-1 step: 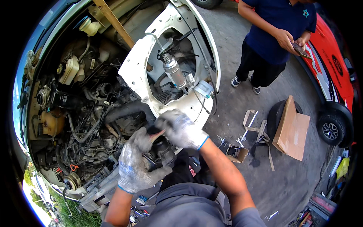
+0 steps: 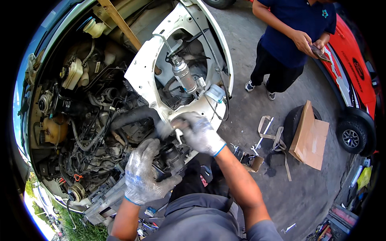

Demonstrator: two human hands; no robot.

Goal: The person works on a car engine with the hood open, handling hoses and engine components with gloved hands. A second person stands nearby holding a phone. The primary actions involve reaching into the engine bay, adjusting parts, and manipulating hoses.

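Observation:
My right hand (image 2: 199, 134), in a grey-white knit glove with blue cuff, is closed above the lower corner of the white body panel (image 2: 138, 70). A motion-smeared object juts from its fingers; I cannot make out its kind. Lower left, my left hand (image 2: 144, 174), gloved alike, has fingers and thumb spread apart. Between them and just beyond sits a black cylindrical part (image 2: 171, 156); whether the glove touches it is unclear. A thick black hose (image 2: 134, 117) runs behind both hands. The crowded engine (image 2: 100, 154) lies left of them.
A silver canister (image 2: 185, 76) sits in the panel's round opening. To the right are a cardboard piece (image 2: 309, 138) against a tyre (image 2: 295, 120), a strap (image 2: 279, 140) and a wrench (image 2: 256, 149) on the ground. A person (image 2: 297, 36) holding a phone stands near a red vehicle (image 2: 348, 52).
My right hand has moved slightly right and down, away from my left fingers, and the object in it has swung up in a blur. My left hand has stayed nearly in place, its fingers freed.

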